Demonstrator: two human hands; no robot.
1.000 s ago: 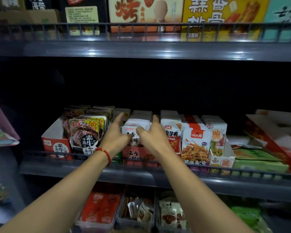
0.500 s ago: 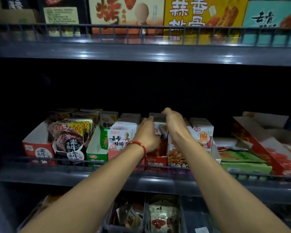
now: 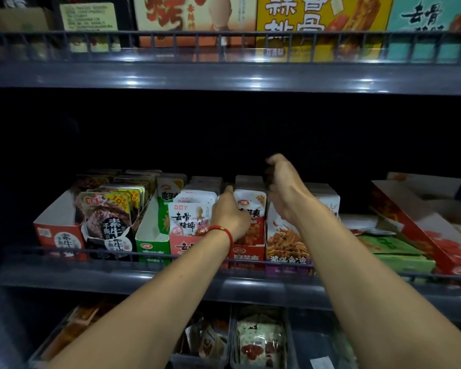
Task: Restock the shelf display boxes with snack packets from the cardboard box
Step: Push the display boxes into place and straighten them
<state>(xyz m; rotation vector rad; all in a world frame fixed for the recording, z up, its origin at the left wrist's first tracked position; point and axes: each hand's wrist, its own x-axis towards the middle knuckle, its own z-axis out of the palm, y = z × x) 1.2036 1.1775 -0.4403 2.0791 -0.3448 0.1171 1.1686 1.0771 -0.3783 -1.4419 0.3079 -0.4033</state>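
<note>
A row of display boxes with upright snack packets stands on the middle shelf. My left hand (image 3: pixel 230 214), with a red bracelet at the wrist, reaches between the pink box's white packets (image 3: pixel 190 217) and the red display box (image 3: pixel 246 255), fingers straight against the red-and-white packets (image 3: pixel 250 201). My right hand (image 3: pixel 285 187) is raised over the back of that row, next to the purple box (image 3: pixel 288 258). Its fingers curl down over the packet tops. Shadow hides whether they hold anything.
A wire rail (image 3: pixel 117 255) runs along the shelf's front edge. Left stand a green box (image 3: pixel 151 235) and a box of dark packets (image 3: pixel 109 225). Right lie flat green packets (image 3: pixel 391 246) and a tipped open red carton (image 3: pixel 437 243). The upper shelf (image 3: pixel 224 75) hangs low; bins (image 3: pixel 258 339) sit below.
Both hands moved right from the pink box to the red box's row. The right hand has since lifted and reached further back, fingers curling down.
</note>
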